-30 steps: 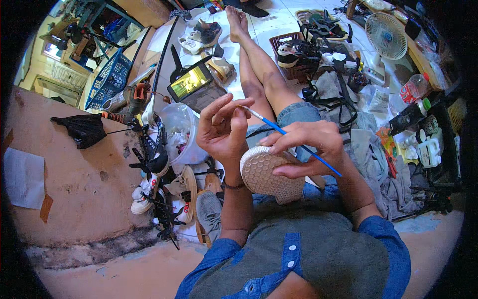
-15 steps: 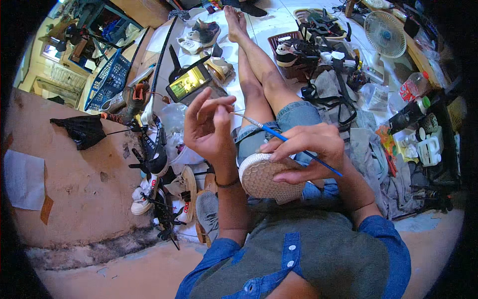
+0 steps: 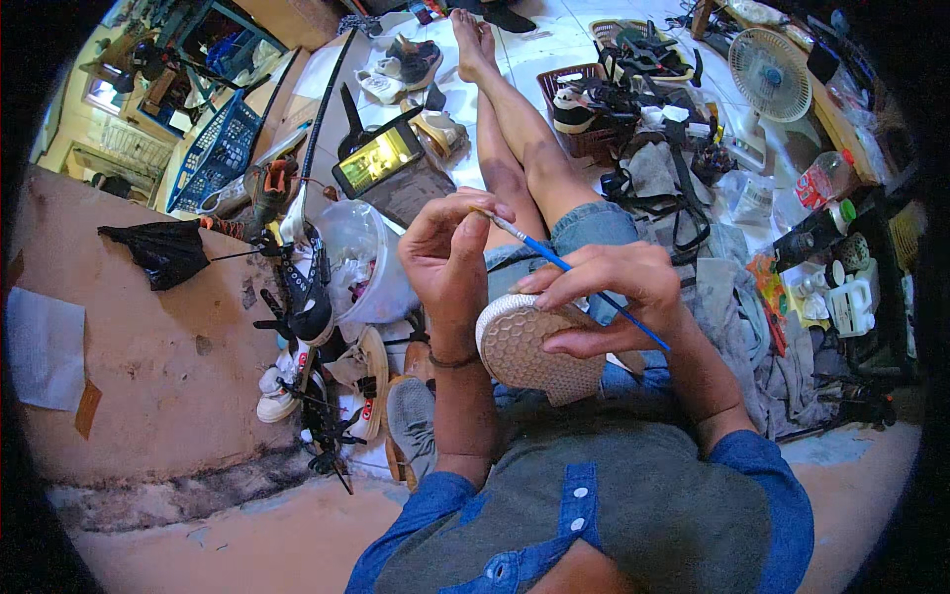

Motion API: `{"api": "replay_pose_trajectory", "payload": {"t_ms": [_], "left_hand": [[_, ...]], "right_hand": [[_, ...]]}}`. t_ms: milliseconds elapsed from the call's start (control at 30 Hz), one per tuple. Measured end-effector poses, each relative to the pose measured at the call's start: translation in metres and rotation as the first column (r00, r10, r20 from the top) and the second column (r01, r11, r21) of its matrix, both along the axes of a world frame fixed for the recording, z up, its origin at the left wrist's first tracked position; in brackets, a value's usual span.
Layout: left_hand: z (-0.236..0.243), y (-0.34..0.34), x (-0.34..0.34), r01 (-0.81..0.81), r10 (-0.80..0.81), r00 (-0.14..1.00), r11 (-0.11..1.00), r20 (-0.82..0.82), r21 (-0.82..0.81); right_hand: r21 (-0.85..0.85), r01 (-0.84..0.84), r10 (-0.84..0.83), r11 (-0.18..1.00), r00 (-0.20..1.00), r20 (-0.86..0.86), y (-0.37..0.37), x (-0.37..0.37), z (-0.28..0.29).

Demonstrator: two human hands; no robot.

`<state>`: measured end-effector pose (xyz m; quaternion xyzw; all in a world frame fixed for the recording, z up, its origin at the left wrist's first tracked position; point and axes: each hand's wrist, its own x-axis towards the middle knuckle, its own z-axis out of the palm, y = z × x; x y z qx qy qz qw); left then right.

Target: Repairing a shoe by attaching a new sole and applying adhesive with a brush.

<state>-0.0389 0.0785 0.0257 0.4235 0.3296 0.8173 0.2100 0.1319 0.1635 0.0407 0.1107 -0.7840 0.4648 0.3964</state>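
Observation:
A pale shoe (image 3: 541,348) is held over my lap, its honeycomb-patterned sole turned up toward me. My right hand (image 3: 628,287) grips it, thumb on the sole. Between the fingers of that same hand runs a thin blue paintbrush (image 3: 554,259), slanting from upper left to lower right. The brush's bristle end meets my left hand (image 3: 447,252), whose thumb and fingertips are pinched together at the tip. The rest of the shoe's upper is mostly hidden by my right hand.
Left of my legs are a lit phone (image 3: 378,160), a clear plastic tub (image 3: 361,262) and several shoes. A grey shoe (image 3: 411,426) lies by my left elbow. On the right are a brown basket (image 3: 584,109) with shoes, a fan (image 3: 769,74), grey cloths (image 3: 727,307) and a white jug (image 3: 851,302).
My left hand has moved slightly right, and its raised fingers have closed onto the brush tip. The right hand, shoe and brush have barely shifted.

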Motion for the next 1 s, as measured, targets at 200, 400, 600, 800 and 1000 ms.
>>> {"api": "replay_pose_trajectory", "payload": {"t_ms": [200,400,600,800,1000], "left_hand": [[0.002,-0.001,0.000,-0.002,0.002,0.998,1.000,0.064,-0.008],[0.005,0.000,0.002,-0.004,0.002,0.999,0.998,0.039,0.058],[0.006,0.000,0.002,-0.102,0.101,0.993,0.995,-0.064,-0.015],[0.009,0.000,0.006,-0.173,0.169,0.981,0.984,-0.096,-0.034],[0.014,0.001,0.012,-0.209,0.202,0.966,0.978,-0.162,-0.025]], "right_hand": [[-0.003,-0.001,0.001,1.000,1.000,-0.020,0.000,0.000,0.000],[-0.009,-0.005,0.005,1.000,1.000,-0.021,0.000,0.000,0.000],[0.001,0.008,-0.008,1.000,1.000,-0.024,0.000,0.000,-0.001],[0.010,0.009,-0.009,1.000,1.000,-0.023,-0.001,0.000,0.001],[0.024,0.033,-0.032,0.999,0.996,-0.077,-0.002,-0.002,0.002]]}}
